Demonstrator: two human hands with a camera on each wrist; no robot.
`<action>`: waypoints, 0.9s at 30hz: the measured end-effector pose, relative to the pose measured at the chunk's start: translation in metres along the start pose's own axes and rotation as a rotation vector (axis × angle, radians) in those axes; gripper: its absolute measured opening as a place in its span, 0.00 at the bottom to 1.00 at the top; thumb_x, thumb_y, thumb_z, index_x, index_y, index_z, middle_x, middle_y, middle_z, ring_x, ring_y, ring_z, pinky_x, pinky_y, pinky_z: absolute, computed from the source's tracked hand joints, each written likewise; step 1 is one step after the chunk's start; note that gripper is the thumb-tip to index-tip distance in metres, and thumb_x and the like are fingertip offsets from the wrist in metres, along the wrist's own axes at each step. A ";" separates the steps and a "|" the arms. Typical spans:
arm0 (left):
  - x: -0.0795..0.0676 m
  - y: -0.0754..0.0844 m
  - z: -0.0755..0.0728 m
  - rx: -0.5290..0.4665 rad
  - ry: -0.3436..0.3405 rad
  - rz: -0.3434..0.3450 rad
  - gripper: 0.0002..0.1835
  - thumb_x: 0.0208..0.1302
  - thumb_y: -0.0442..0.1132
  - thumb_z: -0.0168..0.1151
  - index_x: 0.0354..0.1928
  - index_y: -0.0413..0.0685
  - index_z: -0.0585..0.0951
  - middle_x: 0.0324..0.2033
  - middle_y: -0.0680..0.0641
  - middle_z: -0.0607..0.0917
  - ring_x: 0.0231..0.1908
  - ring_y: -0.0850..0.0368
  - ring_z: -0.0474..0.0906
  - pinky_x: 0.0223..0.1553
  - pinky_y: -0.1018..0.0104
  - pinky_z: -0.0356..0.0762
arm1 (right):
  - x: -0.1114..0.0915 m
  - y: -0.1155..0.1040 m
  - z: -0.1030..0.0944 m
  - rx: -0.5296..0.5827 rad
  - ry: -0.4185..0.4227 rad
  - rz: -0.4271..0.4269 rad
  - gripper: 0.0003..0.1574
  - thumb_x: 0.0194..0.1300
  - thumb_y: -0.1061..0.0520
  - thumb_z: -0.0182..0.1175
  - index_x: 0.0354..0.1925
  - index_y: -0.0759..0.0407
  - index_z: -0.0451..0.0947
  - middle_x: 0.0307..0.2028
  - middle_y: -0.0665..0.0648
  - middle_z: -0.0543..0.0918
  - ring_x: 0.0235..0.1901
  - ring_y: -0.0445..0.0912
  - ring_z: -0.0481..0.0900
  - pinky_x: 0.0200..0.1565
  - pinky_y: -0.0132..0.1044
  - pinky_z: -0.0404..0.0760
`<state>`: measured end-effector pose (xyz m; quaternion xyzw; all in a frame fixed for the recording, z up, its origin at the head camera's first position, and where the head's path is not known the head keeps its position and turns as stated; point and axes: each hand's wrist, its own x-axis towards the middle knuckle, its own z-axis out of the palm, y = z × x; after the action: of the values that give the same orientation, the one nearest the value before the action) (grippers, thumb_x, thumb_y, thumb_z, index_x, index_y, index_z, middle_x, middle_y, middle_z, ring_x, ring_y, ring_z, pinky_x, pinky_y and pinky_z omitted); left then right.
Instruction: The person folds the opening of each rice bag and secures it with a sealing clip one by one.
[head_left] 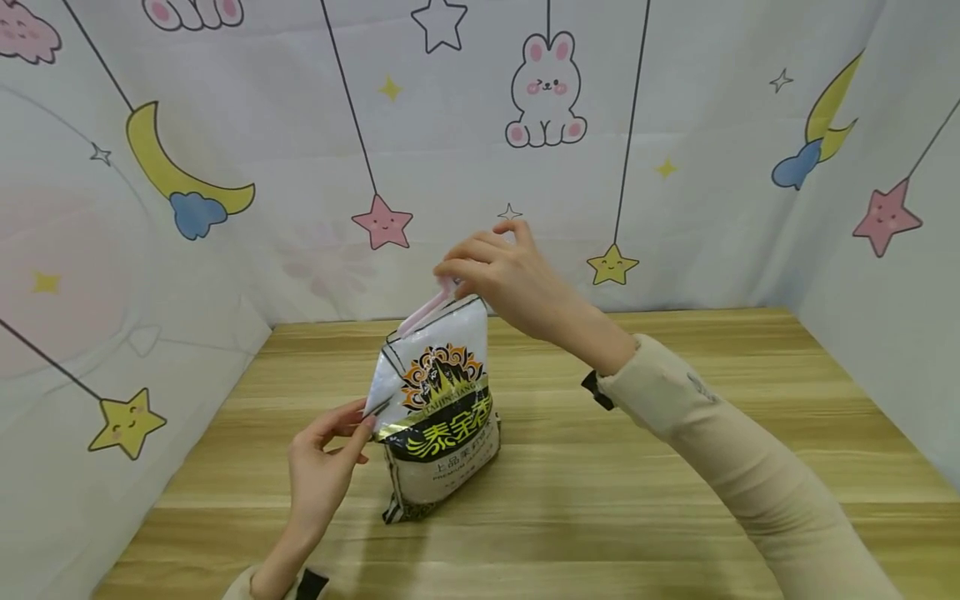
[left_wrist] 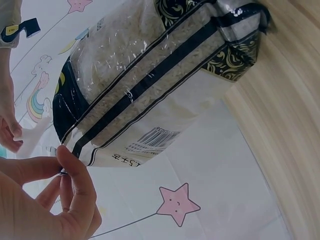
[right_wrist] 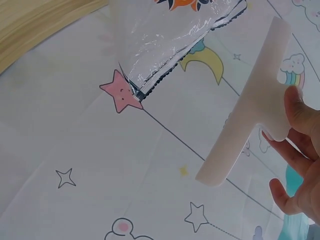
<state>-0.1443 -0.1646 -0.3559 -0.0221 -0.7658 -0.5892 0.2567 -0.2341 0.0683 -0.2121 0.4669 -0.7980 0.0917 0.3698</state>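
A bag of rice stands upright on the wooden table, its white upper part narrowing to a cut top edge. My left hand pinches the bag's left side edge between thumb and fingers; in the left wrist view the thumb and index finger grip the corner beside the dark stripe. Above the bag, my right hand holds a pale pink bag clip by its handle, thumb on one side and fingers on the other. The clip's long bar is apart from the bag's top edge in the right wrist view.
The wooden table runs back to a white cloth wall printed with stars, moons and a rabbit. More printed cloth closes off the left and right sides.
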 end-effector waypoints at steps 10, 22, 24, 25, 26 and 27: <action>0.000 0.000 0.001 -0.005 0.010 -0.004 0.11 0.51 0.25 0.62 0.39 0.36 0.82 0.24 0.63 0.80 0.22 0.68 0.76 0.14 0.75 0.76 | 0.011 -0.002 -0.004 -0.004 -0.147 -0.021 0.11 0.56 0.58 0.60 0.41 0.52 0.80 0.40 0.49 0.81 0.42 0.42 0.76 0.54 0.47 0.64; 0.001 0.002 0.003 0.000 0.015 -0.017 0.11 0.51 0.26 0.61 0.39 0.37 0.82 0.24 0.63 0.80 0.23 0.68 0.76 0.14 0.75 0.77 | 0.019 -0.005 -0.003 -0.007 -0.187 -0.044 0.13 0.52 0.53 0.62 0.38 0.53 0.79 0.37 0.48 0.80 0.38 0.41 0.74 0.51 0.45 0.64; 0.001 0.002 0.003 0.002 0.016 -0.017 0.11 0.51 0.26 0.62 0.39 0.37 0.82 0.24 0.64 0.80 0.22 0.68 0.76 0.14 0.75 0.77 | 0.020 -0.004 -0.003 -0.011 -0.194 -0.046 0.13 0.52 0.53 0.62 0.38 0.54 0.79 0.36 0.48 0.80 0.38 0.41 0.74 0.50 0.45 0.65; 0.001 0.002 0.003 0.002 0.016 -0.017 0.11 0.51 0.26 0.62 0.39 0.37 0.82 0.24 0.64 0.80 0.22 0.68 0.76 0.14 0.75 0.76 | 0.020 -0.004 -0.003 -0.010 -0.198 -0.046 0.13 0.52 0.53 0.63 0.38 0.54 0.79 0.36 0.48 0.80 0.38 0.42 0.74 0.50 0.44 0.65; 0.001 0.002 0.003 0.003 0.016 -0.015 0.11 0.51 0.26 0.62 0.39 0.37 0.82 0.24 0.64 0.80 0.22 0.68 0.76 0.14 0.75 0.76 | 0.020 -0.004 -0.003 -0.013 -0.201 -0.046 0.13 0.52 0.53 0.62 0.38 0.54 0.79 0.36 0.48 0.80 0.38 0.42 0.74 0.49 0.44 0.65; 0.001 0.002 0.004 0.003 0.016 -0.016 0.11 0.51 0.26 0.62 0.39 0.37 0.82 0.24 0.64 0.80 0.22 0.68 0.76 0.14 0.75 0.76 | 0.020 -0.004 -0.003 -0.018 -0.204 -0.046 0.13 0.52 0.53 0.62 0.38 0.54 0.79 0.36 0.48 0.80 0.38 0.42 0.74 0.49 0.44 0.65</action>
<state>-0.1457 -0.1608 -0.3542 -0.0110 -0.7649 -0.5900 0.2582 -0.2357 0.0540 -0.1970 0.4887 -0.8213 0.0280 0.2929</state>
